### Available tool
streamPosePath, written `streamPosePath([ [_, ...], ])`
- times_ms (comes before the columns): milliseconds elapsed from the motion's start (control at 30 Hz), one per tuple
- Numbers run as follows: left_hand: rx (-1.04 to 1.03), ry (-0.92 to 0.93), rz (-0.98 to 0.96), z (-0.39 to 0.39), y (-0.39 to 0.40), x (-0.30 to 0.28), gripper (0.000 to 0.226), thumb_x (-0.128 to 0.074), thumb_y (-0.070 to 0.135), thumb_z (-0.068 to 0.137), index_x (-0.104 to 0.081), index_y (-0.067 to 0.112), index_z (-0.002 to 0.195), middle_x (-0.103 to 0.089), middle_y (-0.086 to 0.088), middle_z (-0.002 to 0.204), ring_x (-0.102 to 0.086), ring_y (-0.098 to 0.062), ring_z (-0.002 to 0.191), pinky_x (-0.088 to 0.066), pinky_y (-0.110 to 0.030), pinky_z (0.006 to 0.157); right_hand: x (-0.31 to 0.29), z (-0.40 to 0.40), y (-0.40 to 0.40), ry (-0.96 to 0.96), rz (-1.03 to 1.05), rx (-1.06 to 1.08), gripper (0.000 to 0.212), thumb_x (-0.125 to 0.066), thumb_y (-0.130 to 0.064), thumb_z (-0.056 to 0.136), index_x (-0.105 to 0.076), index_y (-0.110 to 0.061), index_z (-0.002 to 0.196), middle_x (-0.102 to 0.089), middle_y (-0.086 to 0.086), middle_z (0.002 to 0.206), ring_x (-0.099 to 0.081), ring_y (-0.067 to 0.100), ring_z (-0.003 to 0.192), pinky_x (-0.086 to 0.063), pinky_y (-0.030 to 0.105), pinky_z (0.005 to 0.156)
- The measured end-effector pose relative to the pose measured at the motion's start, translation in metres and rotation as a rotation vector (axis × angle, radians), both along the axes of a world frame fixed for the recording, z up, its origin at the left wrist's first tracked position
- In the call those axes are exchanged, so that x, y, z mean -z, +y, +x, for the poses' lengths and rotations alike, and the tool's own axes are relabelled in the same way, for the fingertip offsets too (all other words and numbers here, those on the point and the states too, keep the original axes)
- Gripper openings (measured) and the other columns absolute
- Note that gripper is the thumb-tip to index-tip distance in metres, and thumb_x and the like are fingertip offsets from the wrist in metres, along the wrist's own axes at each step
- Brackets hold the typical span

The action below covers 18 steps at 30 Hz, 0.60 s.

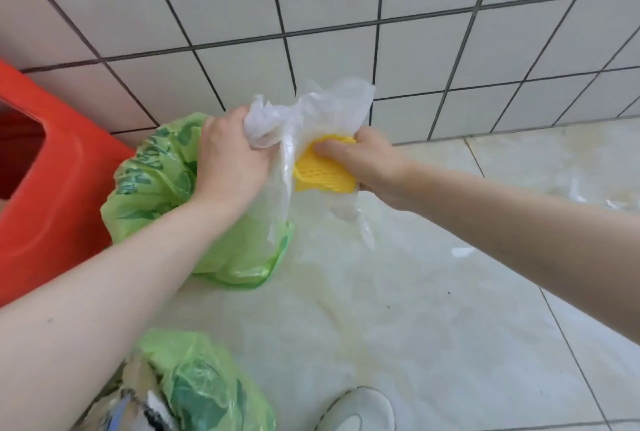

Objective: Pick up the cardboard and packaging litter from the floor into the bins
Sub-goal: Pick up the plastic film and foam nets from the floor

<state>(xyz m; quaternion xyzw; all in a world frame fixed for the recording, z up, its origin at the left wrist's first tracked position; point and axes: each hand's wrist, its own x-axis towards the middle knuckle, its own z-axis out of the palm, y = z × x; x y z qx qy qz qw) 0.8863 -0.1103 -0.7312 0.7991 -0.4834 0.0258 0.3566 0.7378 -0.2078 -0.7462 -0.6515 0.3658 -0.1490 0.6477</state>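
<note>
In the middle of the frame, the left hand is squeezing a bunch of the clear plastic bag. The right hand is curling around the yellow foam net and the bag together. Both are hanging above the green bin bag, beside the red bin at the left. The plastic looks light, floppy and slippery, so grabbing a scrunched handful should work best. The net looks soft and squashy.
</note>
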Motion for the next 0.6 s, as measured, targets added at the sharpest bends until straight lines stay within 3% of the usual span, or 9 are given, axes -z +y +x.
streamPosePath([
  [100, -0.08, 0.095, -0.014, 0.033, 0.016, -0.017, 0.008, -0.063, 0.03, 0.078, -0.059, 0.024, 0.08, -0.06, 0.012, 0.073, -0.054, -0.018, 0.072, -0.039, -0.014, 0.06, -0.014, 0.037, 0.013, 0.03, -0.031, -0.064, 0.018, -0.058, -0.033, 0.087, -0.064, -0.02, 0.098, -0.067, 0.007, 0.093, -0.063, 0.02, 0.077, -0.053, 0.037, 0.068],
  [167, -0.167, 0.098, -0.015, 0.051, 0.028, -0.023, 0.031, -0.056, 0.042, 0.074, -0.065, 0.018, 0.092, -0.067, 0.004, 0.088, -0.06, -0.023, 0.084, -0.047, -0.029, 0.074, -0.023, 0.06, 0.021, 0.06, -0.06, -0.104, 0.03, -0.057, -0.035, 0.087, -0.061, -0.01, 0.105, -0.062, 0.011, 0.088, -0.058, 0.021, 0.071, -0.045, 0.032, 0.062],
  [267, -0.281, 0.179, -0.071, 0.077, 0.043, -0.024, 0.053, -0.052, 0.045, 0.068, -0.063, 0.016, 0.111, -0.065, 0.004, 0.101, -0.058, -0.018, 0.092, -0.045, -0.029, 0.079, -0.033, 0.086, 0.031, 0.101, -0.087, -0.114, 0.025, -0.049, -0.037, 0.091, -0.05, -0.013, 0.085, -0.046, 0.006, 0.07, -0.043, 0.019, 0.053, -0.033, 0.024, 0.049],
  [333, -0.347, 0.199, -0.088, 0.091, 0.051, -0.017, 0.05, -0.057, 0.035, 0.077, -0.057, 0.012, 0.121, -0.063, 0.001, 0.107, -0.055, -0.016, 0.094, -0.04, -0.026, 0.079, -0.035, 0.101, 0.035, 0.112, -0.082, -0.139, 0.029, -0.04, -0.036, 0.094, -0.04, -0.015, 0.074, -0.035, 0.003, 0.06, -0.034, 0.017, 0.044, -0.026, 0.018, 0.042],
  [400, -0.37, 0.25, -0.104, 0.099, 0.056, -0.007, 0.044, -0.053, 0.031, 0.08, -0.056, 0.01, 0.118, -0.062, -0.004, 0.107, -0.054, -0.018, 0.093, -0.039, -0.027, 0.079, -0.031, 0.115, 0.04, 0.121, -0.091, -0.149, 0.031, -0.036, -0.034, 0.095, -0.035, -0.016, 0.069, -0.031, 0.0, 0.056, -0.031, 0.017, 0.043, -0.022, 0.014, 0.038],
  [467, -0.349, 0.351, -0.153, 0.104, 0.06, 0.003, 0.042, -0.046, 0.033, 0.074, -0.057, 0.013, 0.11, -0.059, -0.003, 0.101, -0.052, -0.018, 0.09, -0.041, -0.028, 0.078, -0.026, 0.127, 0.044, 0.133, -0.109, -0.128, 0.024, -0.039, -0.033, 0.094, -0.043, -0.014, 0.08, -0.04, 0.001, 0.064, -0.041, 0.019, 0.053, -0.031, 0.019, 0.042],
  [500, -0.331, 0.37, -0.155, 0.108, 0.062, 0.009, 0.033, -0.047, 0.029, 0.076, -0.056, 0.015, 0.105, -0.058, -0.003, 0.099, -0.052, -0.018, 0.089, -0.041, -0.028, 0.076, -0.023, 0.134, 0.045, 0.13, -0.108, -0.104, 0.019, -0.042, -0.031, 0.093, -0.045, -0.012, 0.094, -0.047, 0.004, 0.074, -0.05, 0.022, 0.063, -0.04, 0.024, 0.049],
  [533, -0.316, 0.34, -0.125, 0.113, 0.063, 0.016, 0.023, -0.051, 0.024, 0.08, -0.055, 0.015, 0.102, -0.058, -0.003, 0.098, -0.052, -0.019, 0.089, -0.04, -0.028, 0.074, -0.02, 0.141, 0.046, 0.122, -0.107, -0.066, 0.024, -0.045, -0.028, 0.092, -0.041, -0.011, 0.109, -0.051, 0.005, 0.085, -0.055, 0.026, 0.074, -0.047, 0.031, 0.058],
  [600, -0.303, 0.207, 0.017, 0.125, 0.065, 0.03, 0.022, -0.058, 0.02, 0.083, -0.053, 0.014, 0.103, -0.057, -0.006, 0.1, -0.05, -0.022, 0.088, -0.038, -0.031, 0.075, -0.013, 0.152, 0.046, 0.095, -0.17, -0.002, 0.031, -0.047, -0.016, 0.09, -0.033, -0.014, 0.117, -0.052, 0.005, 0.091, -0.058, 0.03, 0.083, -0.052, 0.038, 0.067],
])
